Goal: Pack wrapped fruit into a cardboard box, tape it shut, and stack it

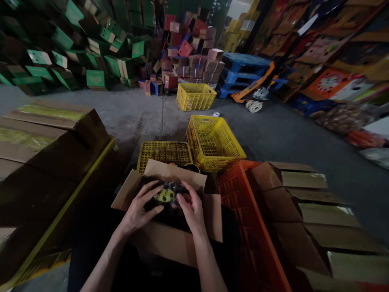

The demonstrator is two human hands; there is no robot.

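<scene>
In front of me an open cardboard box [170, 239] has its flaps folded outward. Inside lies a dark package in shiny clear plastic [174, 188], with a yellow-green label [165, 196] on top. My left hand [141, 209] rests at the package's left side, fingers stretched and thumb apart. At the right end, my right hand [192, 207] has its fingers and thumb bent around the package's edge, where something reddish shows. The lower contents of the box are hidden in shadow.
Taped cartons in a yellow crate stand left [45, 134]; more taped cartons [304, 202] fill an orange crate [243, 202] at right. Yellow crates [212, 138] lie ahead. Farther back are blue pallets [243, 67], an orange pallet jack [255, 87] and heaped green boxes [95, 79].
</scene>
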